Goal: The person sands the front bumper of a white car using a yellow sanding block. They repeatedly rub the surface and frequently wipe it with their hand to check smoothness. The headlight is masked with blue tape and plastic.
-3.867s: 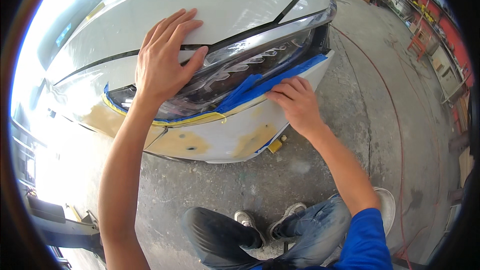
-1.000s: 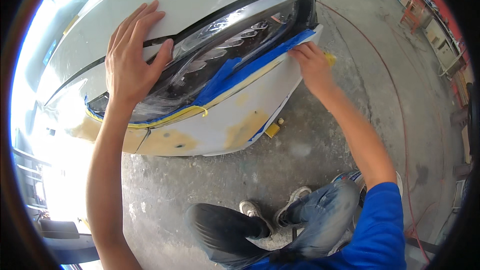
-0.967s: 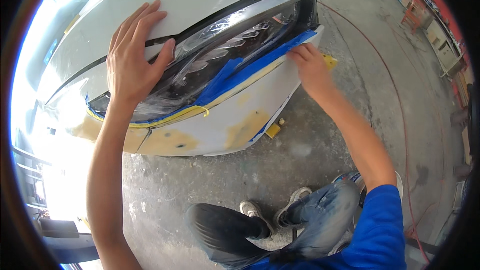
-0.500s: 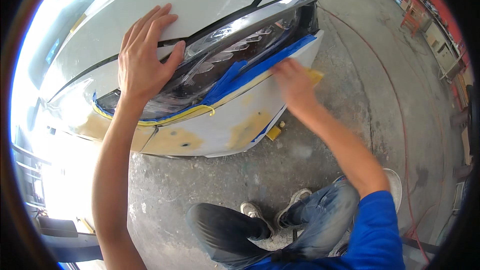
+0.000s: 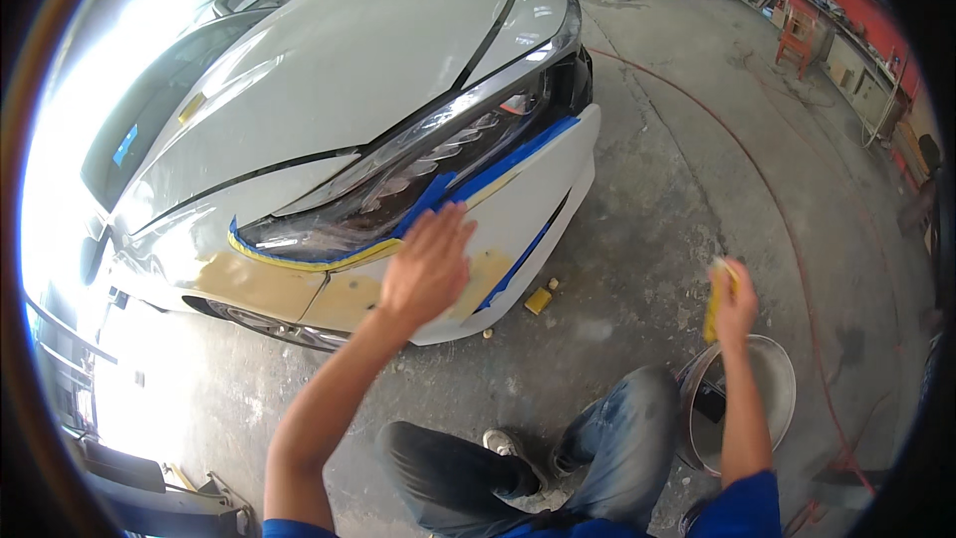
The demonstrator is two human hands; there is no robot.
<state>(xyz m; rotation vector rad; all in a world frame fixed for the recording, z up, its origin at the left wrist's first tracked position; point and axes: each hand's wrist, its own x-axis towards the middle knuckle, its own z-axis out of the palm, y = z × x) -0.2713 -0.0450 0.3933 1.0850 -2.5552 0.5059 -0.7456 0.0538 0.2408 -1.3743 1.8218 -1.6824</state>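
My left hand (image 5: 430, 264) lies with fingers stretched on or just over the white car bumper (image 5: 528, 194), below the headlight (image 5: 418, 164). Tan filler patches (image 5: 259, 284) mark the bumper. Blue masking tape (image 5: 508, 164), with a yellow strip beside it, runs along the headlight's lower edge. Off to the right, my right hand (image 5: 737, 309) grips a flat yellow sanding pad (image 5: 713, 304), clear of the car. Just below that hand stands a round bucket (image 5: 784, 379), with a dark rectangular thing (image 5: 709, 402) inside it.
A yellow block (image 5: 538, 300) and small bits lie on the concrete floor below the bumper. A red hose (image 5: 767, 174) curves along the floor at right. Cluttered shelves and a red stool (image 5: 795, 40) line the right wall. Another car (image 5: 149, 134) stands at left; people are at the far end.
My right hand has left the bumper and swung right and down to above the bucket with the pad. My left hand has come off the hood's edge, down toward the bumper. The view has shifted.
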